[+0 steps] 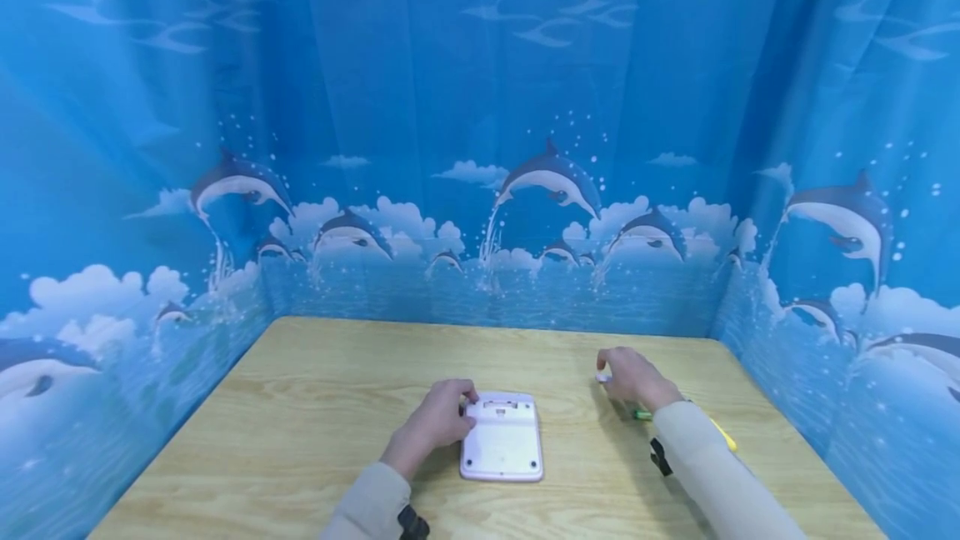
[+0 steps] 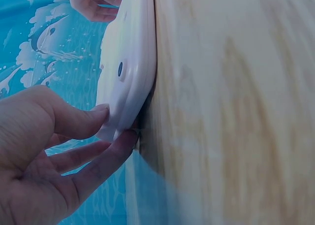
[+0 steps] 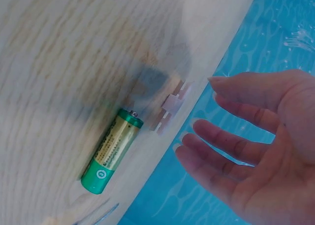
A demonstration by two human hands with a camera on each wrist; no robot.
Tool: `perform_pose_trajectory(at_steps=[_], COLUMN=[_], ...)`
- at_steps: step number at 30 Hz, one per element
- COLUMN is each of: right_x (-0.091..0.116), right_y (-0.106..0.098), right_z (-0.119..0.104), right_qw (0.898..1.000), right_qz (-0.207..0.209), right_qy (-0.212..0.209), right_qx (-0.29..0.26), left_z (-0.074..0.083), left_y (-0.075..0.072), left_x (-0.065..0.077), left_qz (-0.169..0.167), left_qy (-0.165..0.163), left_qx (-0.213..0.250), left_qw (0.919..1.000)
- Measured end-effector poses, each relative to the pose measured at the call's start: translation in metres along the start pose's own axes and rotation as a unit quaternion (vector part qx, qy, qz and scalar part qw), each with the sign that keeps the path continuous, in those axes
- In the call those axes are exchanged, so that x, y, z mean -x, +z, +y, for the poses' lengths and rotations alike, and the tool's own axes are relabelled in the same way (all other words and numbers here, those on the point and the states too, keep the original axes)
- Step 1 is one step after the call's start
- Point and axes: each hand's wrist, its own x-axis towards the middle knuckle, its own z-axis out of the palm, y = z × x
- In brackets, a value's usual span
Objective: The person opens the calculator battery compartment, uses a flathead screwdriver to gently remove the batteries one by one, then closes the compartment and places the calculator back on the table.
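Observation:
A white calculator (image 1: 501,444) lies face down, its battery compartment (image 1: 500,405) uncovered at the far end. My left hand (image 1: 438,417) pinches its far left corner; in the left wrist view the thumb (image 2: 91,120) is on the back and the fingers reach under the edge. Over to the right, my right hand (image 1: 633,377) is at a small white battery cover (image 1: 603,377). In the right wrist view the cover (image 3: 172,104) lies on the table, just off the spread fingertips of the right hand (image 3: 251,136). Beside it lies a green and gold battery (image 3: 112,151).
The battery (image 1: 642,415) shows beside my right wrist in the head view. A yellow object (image 1: 725,437) pokes out from behind the right forearm. The wooden table (image 1: 360,357) meets a blue dolphin-print curtain (image 1: 480,107) at the back and sides.

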Motion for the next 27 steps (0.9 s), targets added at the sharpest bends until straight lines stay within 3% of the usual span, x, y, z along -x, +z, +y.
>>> perform_pose_trajectory(at_steps=[8,17,27], right_x=[-0.004,-0.006,-0.011], right_y=[0.001,0.002,0.011], right_z=[0.004,0.002,0.008], right_qw=[0.999,0.997,0.997], right_qz=[-0.013,-0.001,0.023], right_qy=[0.03,0.079,0.065], right_qx=[-0.016,-0.017,-0.026], left_z=[0.0,0.0,0.0], left_y=[0.0,0.0,-0.001], left_x=[-0.001,-0.001,-0.001], left_qz=[0.002,0.001,0.0], left_qy=[0.0,-0.001,0.006], left_qx=[-0.008,-0.01,-0.008], left_qw=[1.0,1.0,0.9999])
